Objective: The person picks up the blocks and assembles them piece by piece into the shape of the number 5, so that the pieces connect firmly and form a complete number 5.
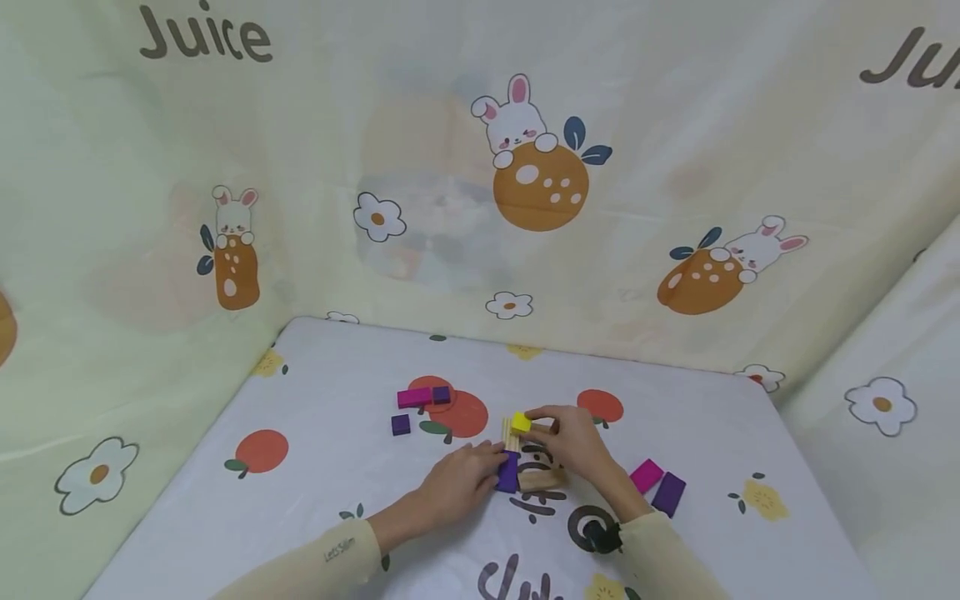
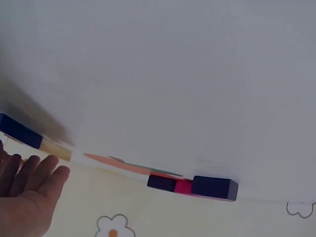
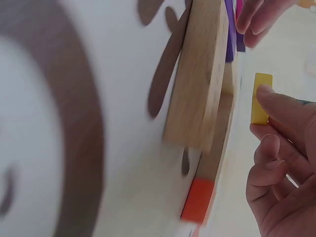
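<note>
In the head view my right hand [image 1: 576, 437] pinches a small yellow block [image 1: 521, 423] between thumb and fingers. The yellow block [image 3: 262, 98] is held raised in the right wrist view. My left hand [image 1: 459, 483] has its fingertips at the side of a purple block [image 1: 507, 472]. Its fingers look loosely extended in the left wrist view. A plain wood block [image 1: 542, 481] lies beside the purple one, and narrow wood pieces [image 1: 511, 439] stand behind it. The right wrist view also shows an orange-red block [image 3: 197, 200] at the end of a wood piece.
Left of the hands lie a magenta block [image 1: 414, 398], a dark purple block [image 1: 441, 396] and a small purple cube [image 1: 401, 425]. Right of them are a magenta block [image 1: 647, 476] and a purple block [image 1: 668, 495]. A printed curtain [image 1: 420, 275] stands behind the cloth-covered table [image 1: 322, 400].
</note>
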Action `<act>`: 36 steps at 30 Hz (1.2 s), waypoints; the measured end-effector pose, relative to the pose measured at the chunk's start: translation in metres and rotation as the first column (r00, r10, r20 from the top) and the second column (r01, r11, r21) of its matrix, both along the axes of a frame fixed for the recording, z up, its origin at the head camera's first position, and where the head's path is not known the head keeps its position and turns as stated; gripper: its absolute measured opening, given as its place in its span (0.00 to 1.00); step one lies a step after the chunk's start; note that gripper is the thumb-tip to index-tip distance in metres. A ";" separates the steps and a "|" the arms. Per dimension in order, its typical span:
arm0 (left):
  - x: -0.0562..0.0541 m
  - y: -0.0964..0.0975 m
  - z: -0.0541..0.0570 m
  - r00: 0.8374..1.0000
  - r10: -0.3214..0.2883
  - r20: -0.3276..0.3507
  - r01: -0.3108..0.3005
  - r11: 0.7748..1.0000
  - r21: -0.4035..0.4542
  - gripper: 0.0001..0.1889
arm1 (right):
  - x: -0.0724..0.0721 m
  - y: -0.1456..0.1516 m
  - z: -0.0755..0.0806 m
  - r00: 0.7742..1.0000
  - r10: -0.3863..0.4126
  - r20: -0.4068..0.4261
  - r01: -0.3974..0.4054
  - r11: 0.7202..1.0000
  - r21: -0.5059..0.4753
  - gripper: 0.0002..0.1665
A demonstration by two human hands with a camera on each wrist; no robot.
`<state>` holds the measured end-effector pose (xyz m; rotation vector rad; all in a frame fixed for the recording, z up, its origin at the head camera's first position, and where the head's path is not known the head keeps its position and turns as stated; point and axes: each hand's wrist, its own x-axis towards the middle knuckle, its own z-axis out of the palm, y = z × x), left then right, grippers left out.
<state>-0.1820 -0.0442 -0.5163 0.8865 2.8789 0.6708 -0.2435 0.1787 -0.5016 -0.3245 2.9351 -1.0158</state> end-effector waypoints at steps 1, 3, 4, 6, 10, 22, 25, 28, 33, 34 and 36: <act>0.000 0.001 -0.001 1.000 -0.005 -0.003 0.005 1.000 -0.002 0.22 | 0.002 0.005 0.000 1.000 -0.001 -0.004 0.001 1.000 -0.002 0.20; -0.001 0.003 -0.001 1.000 -0.011 -0.013 0.011 1.000 -0.007 0.22 | 0.006 0.015 0.000 1.000 -0.003 -0.018 0.003 1.000 0.002 0.20; -0.002 0.004 -0.001 1.000 -0.013 -0.017 0.013 1.000 -0.010 0.22 | 0.009 0.020 0.000 1.000 -0.010 -0.018 0.010 1.000 0.008 0.20; -0.003 0.005 0.000 0.999 -0.017 -0.033 0.017 1.000 -0.017 0.21 | 0.013 0.030 0.000 1.000 -0.016 -0.027 0.016 1.000 0.011 0.21; -0.008 0.008 0.001 0.999 -0.008 -0.032 0.007 1.000 -0.029 0.20 | 0.018 0.046 -0.001 0.998 -0.042 -0.045 0.043 0.999 0.029 0.21; -0.016 0.009 -0.007 1.000 -0.008 0.013 0.008 1.000 0.017 0.19 | 0.036 0.075 -0.003 0.991 -0.133 0.032 0.129 0.987 0.096 0.20; -0.016 0.008 -0.008 1.000 -0.011 0.025 0.010 1.000 0.028 0.19 | 0.039 0.079 -0.002 0.991 -0.127 0.040 0.123 0.987 0.102 0.20; -0.017 0.009 -0.009 0.999 -0.018 0.043 0.016 0.999 0.050 0.20 | 0.043 0.084 -0.002 0.990 -0.127 0.055 0.121 0.987 0.107 0.19; -0.016 0.009 -0.010 0.998 -0.020 0.065 0.016 0.997 0.075 0.20 | 0.048 0.088 -0.005 0.991 -0.115 0.070 0.106 0.988 0.115 0.18; -0.016 0.009 -0.010 0.998 -0.019 0.067 0.014 0.997 0.077 0.20 | 0.049 0.089 -0.006 0.991 -0.108 0.072 0.100 0.988 0.114 0.18; -0.016 0.008 -0.010 0.997 -0.016 0.074 0.010 0.997 0.080 0.20 | 0.050 0.088 -0.007 0.992 -0.099 0.083 0.090 0.990 0.112 0.17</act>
